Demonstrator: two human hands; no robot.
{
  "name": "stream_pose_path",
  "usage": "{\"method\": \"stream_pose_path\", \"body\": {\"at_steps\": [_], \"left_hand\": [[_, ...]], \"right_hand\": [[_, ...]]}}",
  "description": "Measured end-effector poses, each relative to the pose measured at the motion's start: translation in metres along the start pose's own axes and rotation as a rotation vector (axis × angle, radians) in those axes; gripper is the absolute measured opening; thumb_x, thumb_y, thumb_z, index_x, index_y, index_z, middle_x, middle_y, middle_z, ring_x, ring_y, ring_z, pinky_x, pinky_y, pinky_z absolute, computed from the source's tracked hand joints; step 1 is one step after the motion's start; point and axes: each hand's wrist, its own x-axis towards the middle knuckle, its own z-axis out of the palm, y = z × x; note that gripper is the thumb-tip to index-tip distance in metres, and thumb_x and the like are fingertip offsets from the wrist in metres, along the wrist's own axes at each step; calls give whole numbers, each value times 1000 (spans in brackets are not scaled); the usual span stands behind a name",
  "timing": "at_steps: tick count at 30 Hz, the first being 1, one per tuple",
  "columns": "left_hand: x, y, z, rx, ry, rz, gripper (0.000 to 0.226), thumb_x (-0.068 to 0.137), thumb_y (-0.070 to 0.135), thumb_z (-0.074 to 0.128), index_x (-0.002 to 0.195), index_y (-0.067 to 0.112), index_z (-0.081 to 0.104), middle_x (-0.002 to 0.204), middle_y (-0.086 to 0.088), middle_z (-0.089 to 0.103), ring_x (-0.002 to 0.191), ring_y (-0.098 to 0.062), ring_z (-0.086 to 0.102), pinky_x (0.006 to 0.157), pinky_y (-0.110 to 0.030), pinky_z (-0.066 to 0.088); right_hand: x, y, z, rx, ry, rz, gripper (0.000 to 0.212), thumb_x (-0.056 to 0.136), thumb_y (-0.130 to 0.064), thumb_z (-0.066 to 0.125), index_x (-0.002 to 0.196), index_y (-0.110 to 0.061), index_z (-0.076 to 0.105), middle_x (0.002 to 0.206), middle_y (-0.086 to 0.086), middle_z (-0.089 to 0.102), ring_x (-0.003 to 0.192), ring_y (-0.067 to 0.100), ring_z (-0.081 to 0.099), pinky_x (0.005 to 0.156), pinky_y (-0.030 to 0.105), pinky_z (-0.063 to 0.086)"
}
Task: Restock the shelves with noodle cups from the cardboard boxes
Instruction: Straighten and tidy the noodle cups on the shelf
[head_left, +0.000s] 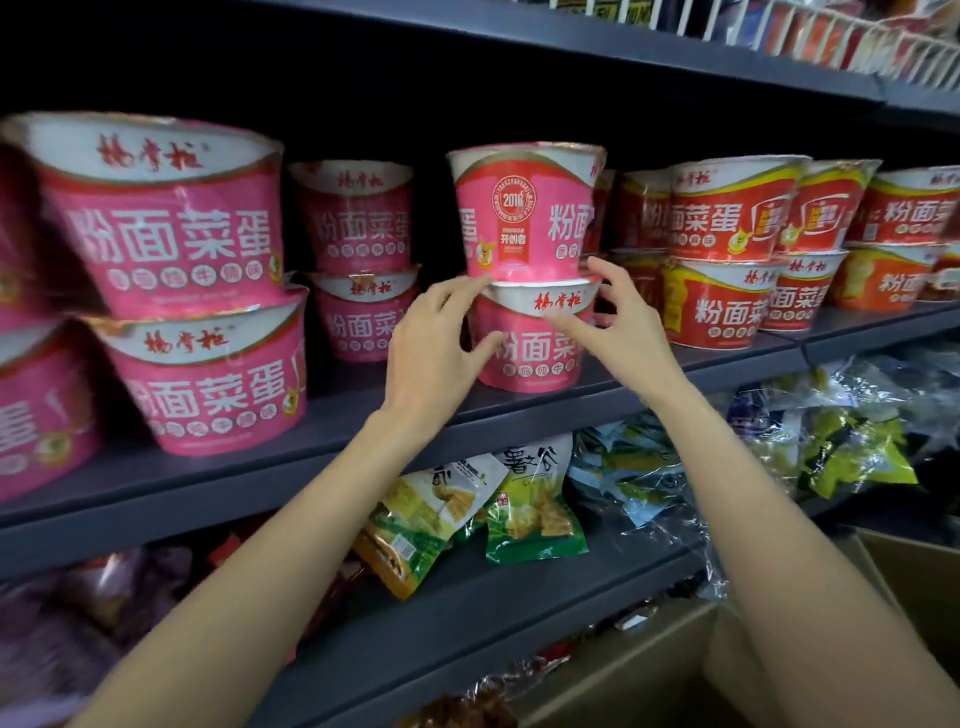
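Two pink noodle cups stand stacked near the front edge of the dark shelf (218, 483), the top cup (524, 213) upright on the lid of the bottom cup (530, 343). The left hand (431, 358) reaches up beside them with fingers spread and relaxed; its fingertips come to the seam where the two cups meet, and its thumb lies against the bottom cup's side. Whether the fingertips actually press the cup or only sit in front of it cannot be told. The right hand (623, 322) is also loose and spread, forefinger stretched across the bottom cup's rim, thumb raised near the base of the top cup (contact again unclear). Neither hand is curled round anything.

To the left, more pink cups (176, 218) stand in stacks of two, the nearest ones blurred and cut off by the picture's edge. A further stack (358, 260) sits deeper in shadow. To the right, red cups (732, 249) are stacked two high, the far ones partly hidden behind each other.

On the shelf below lie green snack bags (524, 509) and crinkled clear-wrapped packets (810, 441) whose contents are hard to read. The lower left is a dim blur of wrappers. An open cardboard box (893, 577) shows only a corner at the lower right, its inside hidden behind the right forearm.
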Motion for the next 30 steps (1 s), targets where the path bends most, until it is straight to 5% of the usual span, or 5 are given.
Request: {"method": "stream_pose_path", "body": {"at_steps": [4,15,20,24,30], "left_hand": [[-5,-11,-29,237,121,112,40,80,35,71,117,22,62,103,-2,58,93,-19,55,65,-25,42],[-1,-39,-71,366,80,163,32,77,34,72,100,15,61,97,-2,59,87,-20,57,67,-32,47],[-2,-35,-76,358,60,157,32,78,33,71,102,15,60,101,-2,58,89,-20,55,66,-33,49],[3,-27,-82,110,67,35,57,78,35,65,129,15,47,127,-4,47,113,-13,46,87,-23,41],[18,-15,-78,-138,-104,-288,86,79,57,50,150,21,16,152,-1,30,133,-19,40,107,-44,37]], "right_hand": [[5,-11,22,113,-82,42,84,69,-57,72,141,-31,35,139,-3,47,122,11,48,98,38,48],[17,-30,77,312,-259,77,87,80,-46,70,150,-29,21,149,-1,37,128,19,46,103,48,43],[15,-31,76,324,-310,72,87,84,-42,67,152,-28,14,152,-1,32,133,16,40,109,44,37],[22,-41,62,359,-244,14,78,92,-24,59,153,-23,9,159,1,13,144,14,16,106,26,24],[29,-70,65,448,-213,-41,59,95,-8,43,149,-21,25,122,-10,55,101,-8,54,74,7,45]]}}
